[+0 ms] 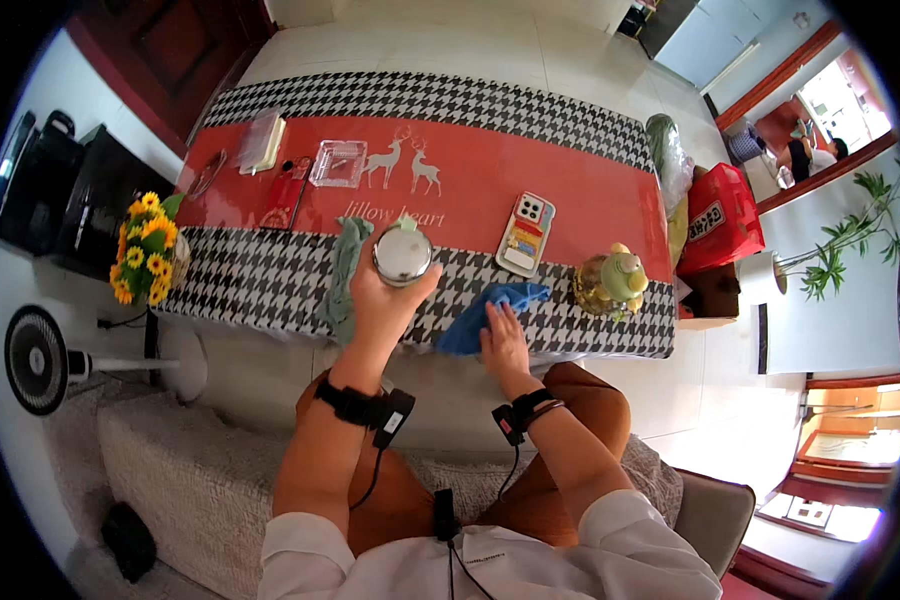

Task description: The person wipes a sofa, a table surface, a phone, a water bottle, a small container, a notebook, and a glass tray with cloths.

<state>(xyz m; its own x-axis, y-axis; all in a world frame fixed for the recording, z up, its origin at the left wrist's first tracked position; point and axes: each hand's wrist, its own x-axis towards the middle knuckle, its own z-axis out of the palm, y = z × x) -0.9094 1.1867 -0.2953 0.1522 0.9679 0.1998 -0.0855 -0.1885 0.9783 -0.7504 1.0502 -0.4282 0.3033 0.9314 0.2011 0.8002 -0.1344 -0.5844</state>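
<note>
1. My left fingers [427, 287] wrap the metal-topped container [402, 253] over the worktop [590, 170]; a slack hold could let it slip.
2. My right fingers [494, 322], loosely open, lie on the blue cloth [465, 325] without gripping; it could slide off the near edge.
3. Sweeping rightward might knock the phone [525, 238] or yellow-green jar [615, 280].

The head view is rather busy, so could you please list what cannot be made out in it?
Head view: the body of the silver-topped container, mostly hidden by its top and the left hand.
Head view: the part of the blue cloth beneath the right hand, which covers it.
Head view: what the far person is doing, too small to tell.
</note>
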